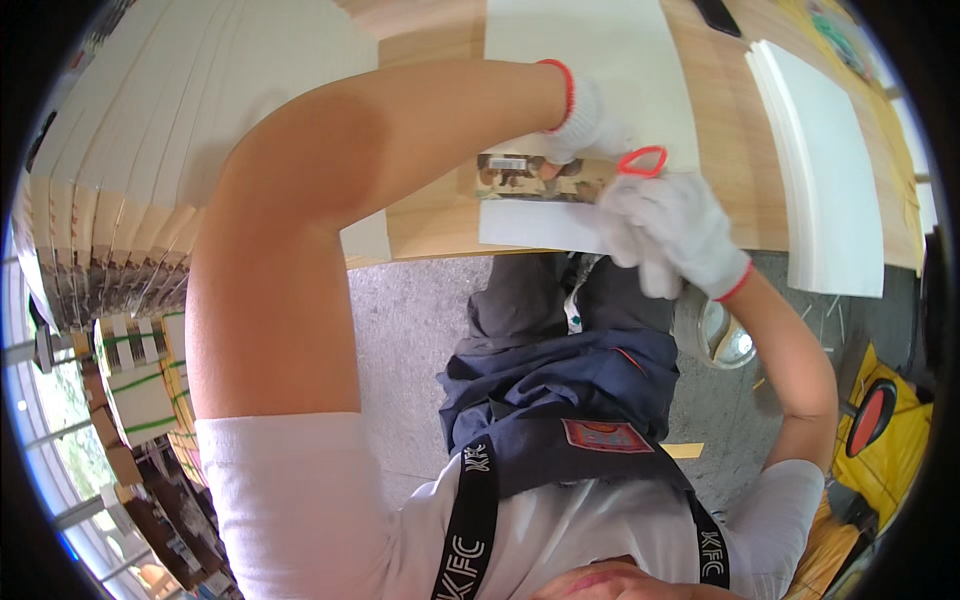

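My left hand (585,125), in a white glove with a red cuff, reaches across a wooden table (440,215) and pinches the top edge of a narrow printed strip (525,178). The strip lies along the near part of a large white sheet (590,60). My right hand (670,230), gloved the same way, is closed around a tool with a red loop handle (642,160), which looks like scissors. The tool's blades are hidden behind the hand. The right end of the strip meets the red handle.
A stack of white sheets (820,150) lies on the table's right side. Tall stacks of flat white cartons (150,150) stand at the left. A dark flat object (716,15) lies at the far edge. A tape roll (715,335) and a yellow cart (880,415) stand on the floor.
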`<state>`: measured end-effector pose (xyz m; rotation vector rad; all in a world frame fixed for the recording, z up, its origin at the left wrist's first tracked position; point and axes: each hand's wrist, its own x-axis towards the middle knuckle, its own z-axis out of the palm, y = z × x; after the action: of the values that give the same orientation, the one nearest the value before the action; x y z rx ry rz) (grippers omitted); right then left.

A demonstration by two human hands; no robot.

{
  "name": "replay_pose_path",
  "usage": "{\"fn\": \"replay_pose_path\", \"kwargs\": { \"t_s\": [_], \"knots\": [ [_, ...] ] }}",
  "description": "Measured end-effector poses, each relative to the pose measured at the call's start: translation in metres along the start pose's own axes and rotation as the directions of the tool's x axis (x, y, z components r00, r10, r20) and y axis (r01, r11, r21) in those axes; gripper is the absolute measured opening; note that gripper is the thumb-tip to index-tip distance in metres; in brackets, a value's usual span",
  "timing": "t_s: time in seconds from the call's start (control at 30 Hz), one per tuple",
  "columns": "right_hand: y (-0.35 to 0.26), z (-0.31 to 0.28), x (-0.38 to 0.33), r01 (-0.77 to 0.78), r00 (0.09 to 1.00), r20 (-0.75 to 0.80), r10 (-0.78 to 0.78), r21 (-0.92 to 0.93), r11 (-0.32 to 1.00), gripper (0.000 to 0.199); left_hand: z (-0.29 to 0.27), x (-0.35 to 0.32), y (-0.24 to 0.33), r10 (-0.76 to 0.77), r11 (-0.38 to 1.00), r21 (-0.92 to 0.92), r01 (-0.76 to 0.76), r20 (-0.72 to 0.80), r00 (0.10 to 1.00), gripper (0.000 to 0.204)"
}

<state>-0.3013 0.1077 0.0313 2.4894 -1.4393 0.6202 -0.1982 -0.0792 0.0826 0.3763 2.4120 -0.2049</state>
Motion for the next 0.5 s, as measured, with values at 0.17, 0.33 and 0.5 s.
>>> {"fn": "replay_pose_path", "kwargs": {
  "t_s": [0.17,0.33,0.5],
  "knots": [
    [-0.069,0.085,0.08,-0.077,0.997,-0.005,0.077,0.009,0.997,0.028,0.001,-0.011,0.004,-0.085,0.922,-0.388,0.011,-0.174,0.981,0.058],
    [-0.093,0.094,0.128,-0.189,0.954,0.211,0.211,-0.116,0.975,0.034,-0.012,-0.017,0.005,-0.174,0.862,-0.486,0.142,-0.02,0.985,0.053],
    [-0.073,0.095,0.105,-0.022,0.997,-0.066,0.029,0.096,0.995,0.033,-0.002,-0.012,0.0,0.055,0.994,-0.086,-0.064,-0.108,0.993,0.067]
  ]
}}
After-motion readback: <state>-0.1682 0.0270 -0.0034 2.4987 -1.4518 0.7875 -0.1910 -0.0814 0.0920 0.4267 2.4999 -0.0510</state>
